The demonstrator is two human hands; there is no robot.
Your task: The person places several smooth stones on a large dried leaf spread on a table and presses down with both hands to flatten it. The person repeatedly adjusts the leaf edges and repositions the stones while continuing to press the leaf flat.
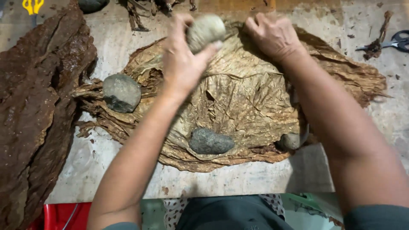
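No packages, labels, signs or screens show anywhere in this view; nothing here carries printing or a display.

I see a spread leaf pile (251, 106) at the worktop's (238, 181) centre, 3 stones on it: 1 (121, 92) left, 1 (211, 142) at the near edge, 1 (290, 141) right. Another leaf stack (34, 110) runs along the left edge; scissors (398, 40) lie at the far right corner.
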